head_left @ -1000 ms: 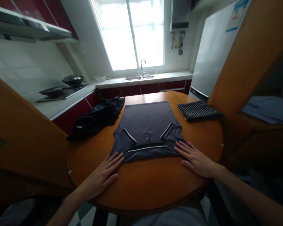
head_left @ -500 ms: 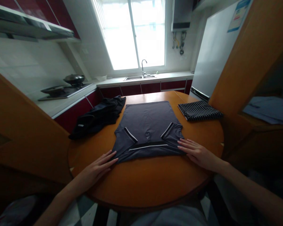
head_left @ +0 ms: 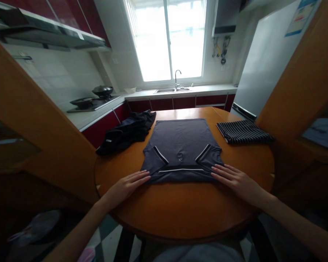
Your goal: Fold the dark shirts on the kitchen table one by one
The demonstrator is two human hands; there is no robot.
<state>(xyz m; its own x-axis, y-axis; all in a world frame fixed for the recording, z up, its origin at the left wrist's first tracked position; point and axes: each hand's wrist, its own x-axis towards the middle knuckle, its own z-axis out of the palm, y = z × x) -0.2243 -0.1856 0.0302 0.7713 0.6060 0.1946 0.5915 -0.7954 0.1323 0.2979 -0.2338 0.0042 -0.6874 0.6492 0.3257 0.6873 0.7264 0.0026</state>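
A dark grey polo shirt (head_left: 182, 134) lies spread on the round wooden table (head_left: 180, 211), its collar edge toward me and its hem toward the window. Both sleeves, trimmed in black and white, are folded inward over the body, and a small button placket shows between them. My left hand (head_left: 131, 183) rests with fingers stretched out on the shirt's near left corner. At the near right corner, my right hand (head_left: 235, 182) lies flat, fingertips on the cloth.
On the table's left lies a crumpled black garment (head_left: 128, 131); a folded black-and-white striped cloth (head_left: 244, 131) sits at the right. Beyond are a counter with a sink (head_left: 165, 90), a stove with pans (head_left: 102, 91) and a fridge (head_left: 265, 62). Wooden frames flank the table.
My left hand has shifted along the shirt's near left corner, and the near edge there looks straighter. The camera view has turned slightly left.
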